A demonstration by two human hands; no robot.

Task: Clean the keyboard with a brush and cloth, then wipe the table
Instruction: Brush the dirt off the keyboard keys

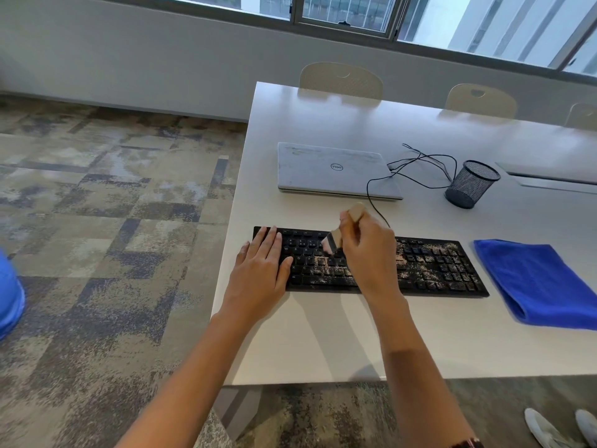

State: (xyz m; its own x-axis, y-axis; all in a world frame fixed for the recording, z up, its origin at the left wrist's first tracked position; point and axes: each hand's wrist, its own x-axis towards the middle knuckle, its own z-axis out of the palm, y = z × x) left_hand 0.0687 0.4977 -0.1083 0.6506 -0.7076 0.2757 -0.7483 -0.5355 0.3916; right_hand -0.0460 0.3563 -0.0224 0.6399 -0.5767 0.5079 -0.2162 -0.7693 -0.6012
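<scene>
Head view: we've got the black keyboard (433,266) lying flat on the white table (323,334), near the front-left corner, w/ pale crumbs or grit scattered over the middle and right keys; the left keys look cleaner. It's a stiff, light slab, we'd guess, likely to slide on the smooth top if brushed hard, so pinning it flat from above at one end makes sense, not gripping an edge. Our left hand (261,270) does just that: open, fingers straight and together, palm down on the left end of the keys, holding nothing. Our right hand (371,253) is closed around the brush (334,242), a small pale-handled one, handle end poking up past the knuckles, bristles angled down-left onto the keys approx. mid-board; it's motion-blurred, so we can't tell exactly which keys the bristles touch. Bristles should be soft enough to flex into the gaps; keycaps seem the only thing we'd fear popping. Blue cloth (536,282), folded, soft, lies just beside the keyboard's right end, untouched, easy to pinch anywhere. Behind: closed laptop (332,171), a loose black cable (420,163), mesh pen cup (471,184). Brushing step underway, in our judgement; cloth and table wipe not yet done.
</scene>
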